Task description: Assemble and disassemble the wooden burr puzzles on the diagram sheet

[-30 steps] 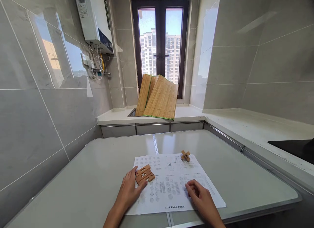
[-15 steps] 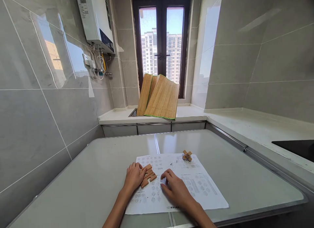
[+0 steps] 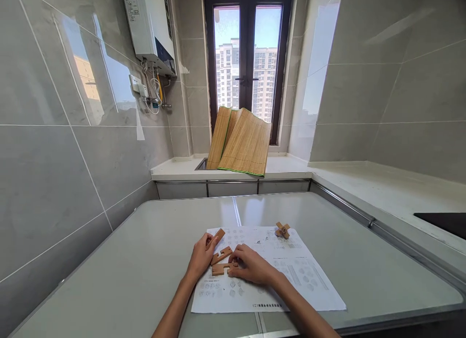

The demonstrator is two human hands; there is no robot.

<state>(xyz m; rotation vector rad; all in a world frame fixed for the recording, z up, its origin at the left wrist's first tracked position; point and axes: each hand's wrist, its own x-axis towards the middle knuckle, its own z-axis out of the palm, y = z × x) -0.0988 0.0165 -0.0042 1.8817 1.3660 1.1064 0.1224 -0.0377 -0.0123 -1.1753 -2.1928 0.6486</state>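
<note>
Between the fingers of my left hand [image 3: 201, 255] is a plain wooden strip [image 3: 220, 234], tilted up to the right over the left edge of the printed sheet [image 3: 269, 289]. A notched wooden piece [image 3: 222, 255] lies just below it, close to my left fingers. Nearer to me, my right hand [image 3: 251, 264] pinches the right end of another notched wooden piece [image 3: 218, 269], which lies flat on the paper. An assembled cross-shaped wooden piece [image 3: 282, 230] rests near the sheet's top right corner, touched by neither hand.
The sheet lies on a pale glossy table [image 3: 153, 260]. Behind it, a folded bamboo mat [image 3: 245, 143] leans on the white counter [image 3: 291, 170] before the window. A dark cooktop edge [image 3: 442, 227] shows at the right. A water heater [image 3: 147, 27] hangs upper left.
The wooden pieces that lay together under my left hand are now spread apart. My left hand has lifted one strip, and my right hand has moved left and closed on another piece.
</note>
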